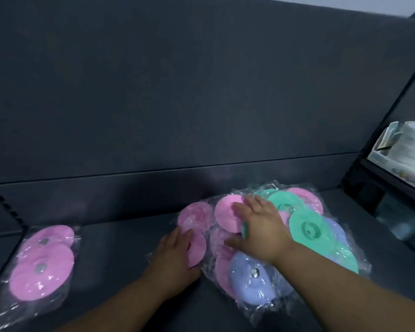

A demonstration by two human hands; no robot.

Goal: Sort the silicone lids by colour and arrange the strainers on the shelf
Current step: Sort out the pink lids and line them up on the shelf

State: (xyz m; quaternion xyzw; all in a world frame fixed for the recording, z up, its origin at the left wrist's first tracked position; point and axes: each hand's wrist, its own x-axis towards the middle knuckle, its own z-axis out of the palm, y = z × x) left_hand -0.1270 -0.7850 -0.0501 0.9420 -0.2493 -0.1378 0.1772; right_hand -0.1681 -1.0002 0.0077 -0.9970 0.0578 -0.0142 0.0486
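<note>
on the shelf (120,248), left hand (175,250) flat on pink lids (197,219), right hand (259,231) outspread on mixed pile (307,226)

The left hand (175,250) lies palm down, fingers straight and close together, pointing toward 1 o'clock. The left forearm (134,305) comes in from 7 o'clock. At its 2 o'clock the right hand (261,230) is flat too (fingers spread, thumb out toward 9 o'clock), and the right forearm (345,288) enters from 4 o'clock.

1 head-worn wide-angle view looks forward and down, close above the dark shelf (120,248).
</note>
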